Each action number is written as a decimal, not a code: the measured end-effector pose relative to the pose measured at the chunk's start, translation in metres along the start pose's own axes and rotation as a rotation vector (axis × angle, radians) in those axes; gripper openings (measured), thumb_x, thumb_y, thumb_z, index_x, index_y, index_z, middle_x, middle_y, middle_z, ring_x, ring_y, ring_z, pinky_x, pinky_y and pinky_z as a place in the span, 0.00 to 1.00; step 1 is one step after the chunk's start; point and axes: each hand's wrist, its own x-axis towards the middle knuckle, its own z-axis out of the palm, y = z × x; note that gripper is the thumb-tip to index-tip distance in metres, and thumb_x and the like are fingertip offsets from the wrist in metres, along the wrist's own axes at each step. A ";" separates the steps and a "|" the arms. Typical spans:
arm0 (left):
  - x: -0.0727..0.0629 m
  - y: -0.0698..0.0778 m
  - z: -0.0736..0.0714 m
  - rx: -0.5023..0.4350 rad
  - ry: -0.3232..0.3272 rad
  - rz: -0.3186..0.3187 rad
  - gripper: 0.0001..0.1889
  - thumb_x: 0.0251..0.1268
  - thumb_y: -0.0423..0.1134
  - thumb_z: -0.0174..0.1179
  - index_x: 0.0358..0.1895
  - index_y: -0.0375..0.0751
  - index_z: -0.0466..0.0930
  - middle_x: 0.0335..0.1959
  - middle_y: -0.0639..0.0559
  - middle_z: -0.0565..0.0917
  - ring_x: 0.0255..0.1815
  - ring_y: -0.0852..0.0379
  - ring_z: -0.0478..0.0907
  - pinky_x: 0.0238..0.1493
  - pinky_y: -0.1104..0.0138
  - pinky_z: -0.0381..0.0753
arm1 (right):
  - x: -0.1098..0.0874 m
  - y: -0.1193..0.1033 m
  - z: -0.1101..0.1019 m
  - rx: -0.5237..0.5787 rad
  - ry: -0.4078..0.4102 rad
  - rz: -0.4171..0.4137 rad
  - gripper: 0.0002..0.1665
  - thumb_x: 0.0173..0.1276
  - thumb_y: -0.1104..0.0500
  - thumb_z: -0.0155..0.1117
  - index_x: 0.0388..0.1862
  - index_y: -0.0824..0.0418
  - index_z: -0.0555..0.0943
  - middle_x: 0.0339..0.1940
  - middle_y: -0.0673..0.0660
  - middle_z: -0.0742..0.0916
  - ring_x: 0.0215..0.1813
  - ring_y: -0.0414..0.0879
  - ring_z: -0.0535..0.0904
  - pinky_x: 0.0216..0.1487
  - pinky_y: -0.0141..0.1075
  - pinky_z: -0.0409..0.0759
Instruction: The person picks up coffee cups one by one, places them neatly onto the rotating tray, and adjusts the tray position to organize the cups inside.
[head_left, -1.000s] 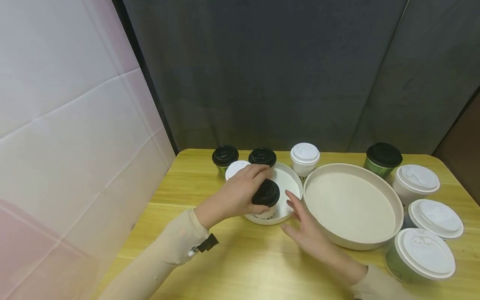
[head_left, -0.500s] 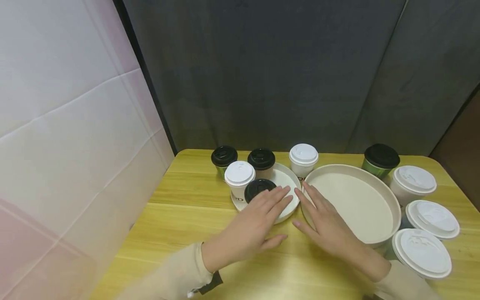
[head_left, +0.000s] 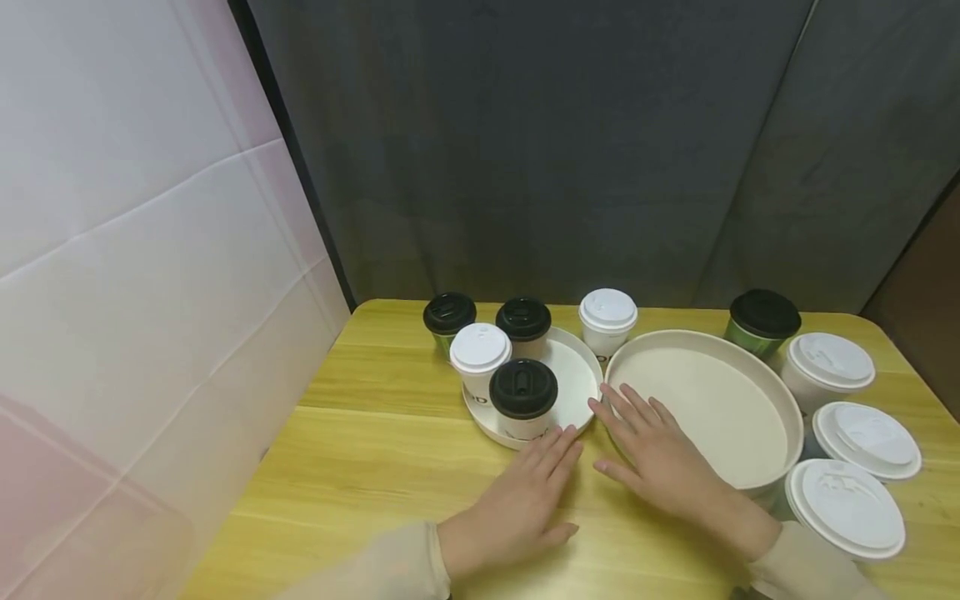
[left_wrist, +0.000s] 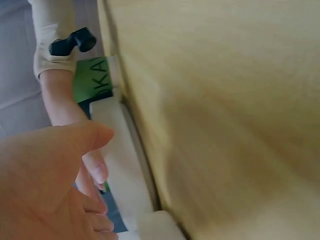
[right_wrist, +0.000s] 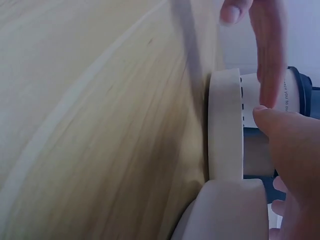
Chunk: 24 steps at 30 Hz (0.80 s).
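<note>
In the head view my left hand (head_left: 517, 504) lies with fingers extended just in front of the small white tray (head_left: 577, 383), its fingertips close to a black-lidded paper cup (head_left: 523, 392). Whether they touch the tray I cannot tell. A white-lidded cup (head_left: 480, 350) and another black-lidded cup (head_left: 524, 321) also stand upright on that tray. My right hand (head_left: 660, 458), fingers spread, is over the near left rim of the larger cream tray (head_left: 705, 408). Neither hand holds anything. The right wrist view shows the left hand (right_wrist: 269, 55) beside the cup's printed side.
Behind the small tray stand a green black-lidded cup (head_left: 450, 317) and a white-lidded cup (head_left: 607, 317). Along the cream tray's right side are a larger green black-lidded cup (head_left: 763, 321) and several wide white-lidded cups (head_left: 847, 504). A dark curtain (head_left: 525, 150) hangs behind the table.
My left hand has let go of the near black-lidded cup on the small tray and drawn back toward me. The right hand has shifted right, to the cream tray's rim.
</note>
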 end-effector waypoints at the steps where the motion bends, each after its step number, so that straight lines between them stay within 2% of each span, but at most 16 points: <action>1: 0.000 0.000 0.003 0.002 -0.003 -0.011 0.49 0.61 0.63 0.60 0.76 0.33 0.55 0.79 0.38 0.57 0.81 0.44 0.56 0.78 0.55 0.62 | 0.000 0.000 0.001 0.001 0.000 -0.002 0.44 0.68 0.38 0.60 0.78 0.54 0.62 0.80 0.58 0.63 0.80 0.61 0.58 0.75 0.61 0.60; 9: -0.001 0.004 0.015 -0.011 -0.058 -0.060 0.51 0.59 0.66 0.60 0.77 0.34 0.54 0.79 0.37 0.56 0.80 0.42 0.56 0.78 0.51 0.61 | 0.000 -0.001 0.005 -0.009 -0.015 0.005 0.44 0.67 0.36 0.60 0.77 0.53 0.64 0.80 0.56 0.65 0.80 0.59 0.58 0.76 0.61 0.60; 20: -0.004 0.006 0.015 -0.015 -0.046 -0.069 0.49 0.59 0.65 0.60 0.76 0.36 0.57 0.78 0.37 0.58 0.80 0.41 0.57 0.78 0.49 0.61 | 0.002 -0.003 0.007 -0.015 -0.037 0.010 0.44 0.68 0.36 0.59 0.77 0.52 0.63 0.80 0.57 0.65 0.81 0.58 0.58 0.76 0.61 0.59; 24: -0.007 0.005 0.012 -0.030 -0.049 -0.092 0.47 0.61 0.64 0.59 0.75 0.37 0.58 0.78 0.38 0.60 0.79 0.42 0.58 0.77 0.47 0.62 | 0.002 -0.004 0.008 -0.016 -0.020 -0.005 0.44 0.67 0.36 0.60 0.76 0.53 0.64 0.79 0.57 0.67 0.80 0.59 0.59 0.75 0.61 0.60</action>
